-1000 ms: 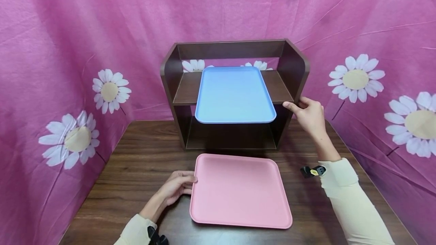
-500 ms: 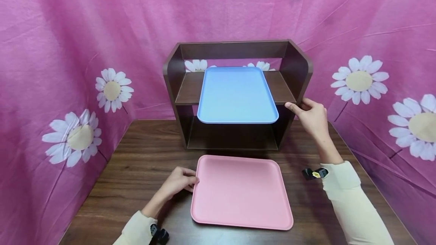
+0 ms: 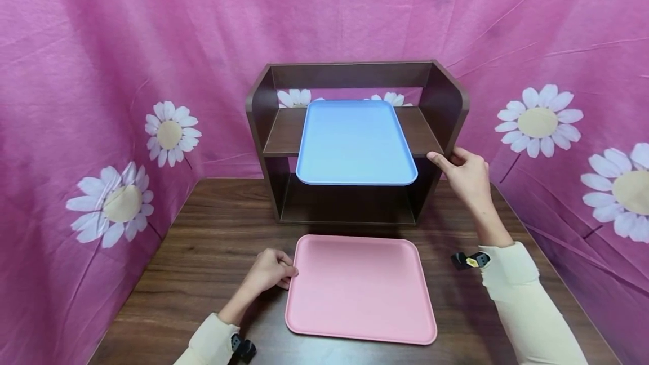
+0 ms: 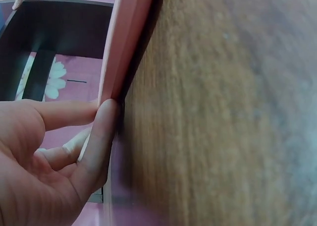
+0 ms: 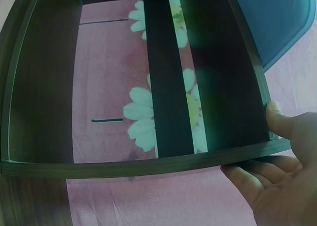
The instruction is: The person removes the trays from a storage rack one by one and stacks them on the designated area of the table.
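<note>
A pink rectangular tray (image 3: 360,292) lies on the wooden table in front of a dark brown two-tier shelf (image 3: 350,219). My left hand (image 3: 271,270) pinches the tray's left edge; in the left wrist view, thumb and fingers close on its rim (image 4: 119,57). On the upper board of the shelf rests a blue tray (image 3: 356,142), its front part jutting out past the board. At the shelf's right side my right hand (image 3: 463,176) grips the side panel, thumb at the front end of the upper board, fingers around the outside, as the right wrist view shows.
The wooden table (image 3: 203,241) runs under the shelf and pink tray. A pink cloth (image 3: 324,10) with large daisies hangs behind and on both sides. The shelf's lower compartment (image 3: 350,201) lies beneath the overhanging blue tray.
The view has shifted slightly, so everything sits a little further right. The pink tray's far edge stands slightly lower in view, a bit further from the shelf. Both hands keep their hold.
</note>
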Tool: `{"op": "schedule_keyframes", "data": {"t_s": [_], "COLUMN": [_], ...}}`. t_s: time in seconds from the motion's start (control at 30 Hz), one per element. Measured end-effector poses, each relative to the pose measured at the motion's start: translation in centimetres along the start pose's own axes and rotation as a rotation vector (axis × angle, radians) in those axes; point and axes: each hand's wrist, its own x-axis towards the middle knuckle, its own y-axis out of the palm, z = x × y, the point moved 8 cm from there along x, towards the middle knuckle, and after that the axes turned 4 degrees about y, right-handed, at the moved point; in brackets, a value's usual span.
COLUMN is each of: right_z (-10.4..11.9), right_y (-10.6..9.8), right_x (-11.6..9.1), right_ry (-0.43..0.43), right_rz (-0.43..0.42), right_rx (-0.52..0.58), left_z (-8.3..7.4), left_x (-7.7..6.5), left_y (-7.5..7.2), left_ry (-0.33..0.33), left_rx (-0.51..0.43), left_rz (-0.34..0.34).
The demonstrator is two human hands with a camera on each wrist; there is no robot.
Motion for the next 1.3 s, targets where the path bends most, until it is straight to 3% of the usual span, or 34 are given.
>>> {"op": "schedule_keyframes", "data": {"t_s": [0.47, 0.6, 0.73, 1.0, 1.3], "right_z": [0.0, 0.0, 0.0, -0.5, -0.6], "right_y": [0.1, 0.2, 0.3, 0.3, 0.2], "right_x": [0.0, -0.1, -0.1, -0.1, 0.2], "right_ry": [-0.016, -0.033, -0.028, 0.003, 0.005], "right_rz": [-0.019, -0.010, -0.002, -0.008, -0.019], "right_rx": [-0.003, -0.015, -0.013, 0.048, 0.052], "left_z": [0.1, -0.6, -2.1, -6.1, -10.3], "left_x": [0.2, 0.5, 0.8, 1.9, 2.1], "left_y": [-0.5, -1.1, -1.8, -2.8, -2.4], "left_ry": [-0.019, -0.010, 0.020, 0.126, 0.165], "left_rx": [0.002, 0.015, 0.013, -0.107, -0.340], "left_rz": [-0.008, -0.028, -0.083, -0.164, -0.108]}}
